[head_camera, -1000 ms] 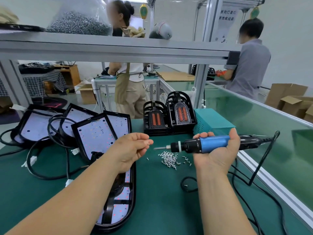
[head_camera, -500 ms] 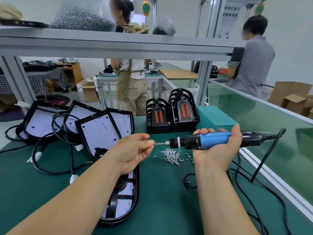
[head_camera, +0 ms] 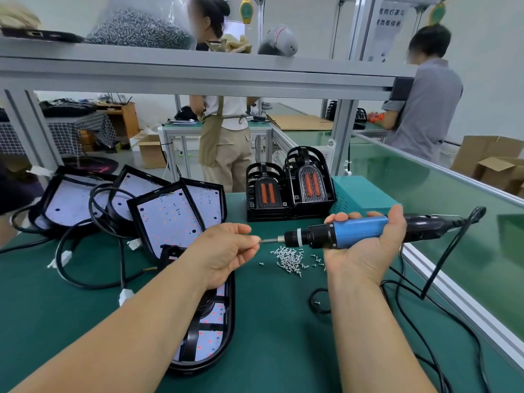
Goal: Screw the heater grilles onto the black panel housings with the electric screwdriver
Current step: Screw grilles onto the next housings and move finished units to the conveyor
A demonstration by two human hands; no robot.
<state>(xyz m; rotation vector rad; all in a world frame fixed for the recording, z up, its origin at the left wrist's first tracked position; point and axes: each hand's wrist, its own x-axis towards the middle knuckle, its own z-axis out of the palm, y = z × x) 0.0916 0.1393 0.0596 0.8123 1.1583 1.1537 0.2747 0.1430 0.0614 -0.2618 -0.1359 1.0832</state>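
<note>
Right hand point(head_camera: 365, 251) palm up, fingers curled around the blue-and-black corded electric screwdriver point(head_camera: 348, 233), held level with its bit pointing left. Left hand point(head_camera: 224, 251) has thumb and forefinger pinched together at the bit tip point(head_camera: 268, 241), apparently on a small screw; too tiny to confirm. Other left fingers loosely curled.

Under the tool, one loose pile of small silver screws point(head_camera: 289, 258) on the green bench mat point(head_camera: 269, 321), a few strays around it.

One black panel housing with a white LED board point(head_camera: 209, 330) lies flat under the left forearm. Behind it four more such housings point(head_camera: 167, 217) lean overlapped, tangled with black cables point(head_camera: 93, 251).

Two stacks of black heater grilles with orange elements point(head_camera: 289, 191) stand side by side at the back of the mat, just beside one teal metal box point(head_camera: 360, 194).

Two people point(head_camera: 425, 109) stand at benches beyond, backs turned.
</note>
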